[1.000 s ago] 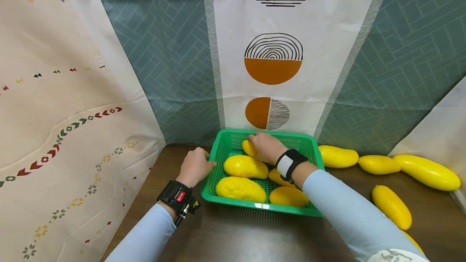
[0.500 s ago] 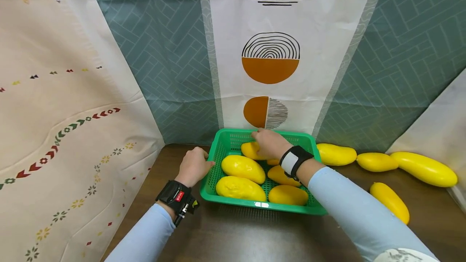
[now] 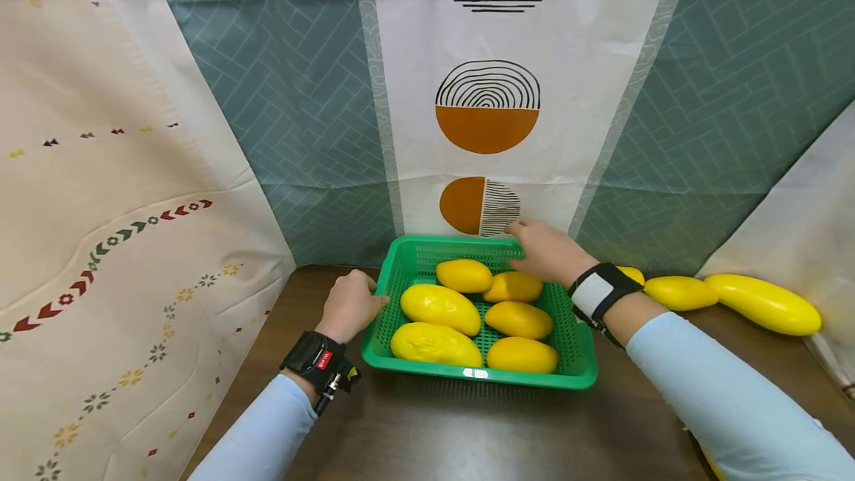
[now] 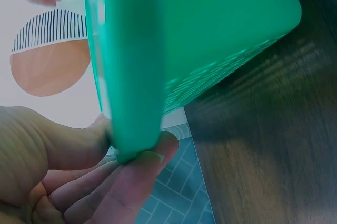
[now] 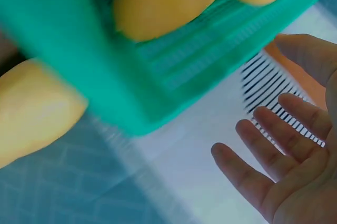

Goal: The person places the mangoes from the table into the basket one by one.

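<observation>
A green plastic basket (image 3: 427,370) stands on the table against the curtain, holding several yellow mangoes. My left hand (image 3: 350,306) pinches its left rim; the left wrist view shows thumb and fingers on the green edge (image 4: 134,77). Over the back right corner hovers my right hand (image 3: 549,252), fingers spread and nothing held, as the right wrist view also shows. Nearest to it lies an orange-yellow mango (image 3: 513,286), beside another at the back (image 3: 464,275). In front of these are a glossy mango (image 3: 441,308) and a lumpy one (image 3: 436,344) on the left.
Right of the basket, a yellow mango-like fruit (image 3: 681,292) and a longer yellow one (image 3: 764,304) lie along the curtain. Another is partly hidden behind the right wrist. The brown table (image 3: 494,436) extends in front; patterned curtain (image 3: 320,132) rises behind.
My right hand has let go of a mango at the back of the basket and moved right, its fingers spreading. The left hand keeps its grip on the rim.
</observation>
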Demonstrator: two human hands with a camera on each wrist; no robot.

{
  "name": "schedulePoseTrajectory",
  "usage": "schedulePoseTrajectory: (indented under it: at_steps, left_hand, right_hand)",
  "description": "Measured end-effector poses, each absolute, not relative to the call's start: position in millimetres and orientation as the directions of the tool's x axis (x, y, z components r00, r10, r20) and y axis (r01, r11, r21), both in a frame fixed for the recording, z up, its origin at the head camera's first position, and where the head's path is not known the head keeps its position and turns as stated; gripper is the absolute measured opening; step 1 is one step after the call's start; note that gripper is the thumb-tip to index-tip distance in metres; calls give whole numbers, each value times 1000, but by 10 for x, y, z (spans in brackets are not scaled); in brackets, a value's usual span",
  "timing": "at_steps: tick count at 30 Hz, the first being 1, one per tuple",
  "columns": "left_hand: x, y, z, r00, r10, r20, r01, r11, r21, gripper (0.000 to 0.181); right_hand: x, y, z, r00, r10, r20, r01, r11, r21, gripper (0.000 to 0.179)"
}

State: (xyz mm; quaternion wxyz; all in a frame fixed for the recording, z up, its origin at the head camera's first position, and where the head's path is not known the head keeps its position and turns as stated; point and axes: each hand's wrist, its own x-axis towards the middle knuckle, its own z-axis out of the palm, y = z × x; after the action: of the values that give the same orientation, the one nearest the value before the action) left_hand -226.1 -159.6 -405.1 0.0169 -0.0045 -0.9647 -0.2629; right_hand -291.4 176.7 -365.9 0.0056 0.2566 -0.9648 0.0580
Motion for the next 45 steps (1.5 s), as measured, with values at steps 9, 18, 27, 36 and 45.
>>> schedulePoseTrajectory:
  at_steps: [9, 18, 27, 36, 45]
  left_hand:
    - [-2273, -1629, -4023, -1000, -10, 23, 3, 862, 507, 28]
    - [-2275, -1631, -4034, -1000, 0, 20, 10, 869, 494, 27]
    - [-2242, -1640, -4075, -1000, -5, 14, 3, 869, 496, 28]
    - [-2224, -1625, -4088, -1000, -6, 18, 4, 862, 507, 31]
    - [-2243, -1587, -4050, -999, 24, 34, 38, 858, 513, 26]
  right_hand:
    - [-2891, 2481, -3720, -926, -372, 64, -378, 913, -151, 62]
    - [-2801, 2947, -3921, -944, -328, -33, -314, 926, -207, 71]
    - [-2786, 3047, -4295, -940, -339, -43, -317, 913, -257, 97]
    - [-2808, 3093, -4487, -946, -323, -15, -312, 925, -216, 93]
    - [-2815, 3174, -4594, -942, -331, 64, -337, 928, -159, 84]
